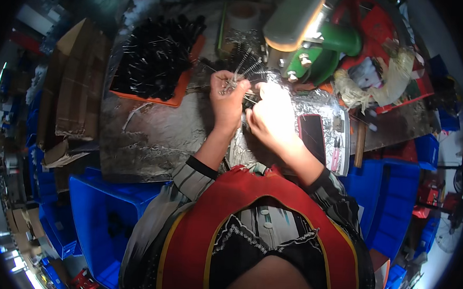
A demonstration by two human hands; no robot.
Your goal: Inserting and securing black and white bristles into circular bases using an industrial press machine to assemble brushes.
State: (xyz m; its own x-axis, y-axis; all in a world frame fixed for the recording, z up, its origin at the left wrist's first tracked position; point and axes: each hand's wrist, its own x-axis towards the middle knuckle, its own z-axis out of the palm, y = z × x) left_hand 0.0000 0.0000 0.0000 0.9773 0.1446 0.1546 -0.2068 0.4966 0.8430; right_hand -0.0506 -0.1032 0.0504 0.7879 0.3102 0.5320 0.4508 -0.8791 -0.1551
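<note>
My left hand (226,103) is closed around a bunch of thin wire brushes (243,63), whose twisted wire stems fan out beyond the fingers. Close beside it, my right hand (273,115) is bent with its fingertips pressed together near the brushes. Strong lamp light washes that hand out, so whatever it pinches cannot be made out. Both hands are over a foil-like covering on the workbench (157,145), below a green machine (321,60). To the left, an orange tray (179,91) is heaped with black-bristled wire brushes (154,57).
A dark phone with a red edge (311,134) lies right of my right hand, near a pink pen-like item (335,156). A lamp head (294,18) hangs ahead. Blue bins (96,226) flank me below the bench. Cardboard boxes (79,82) stand left; a red tray (404,99) sits right.
</note>
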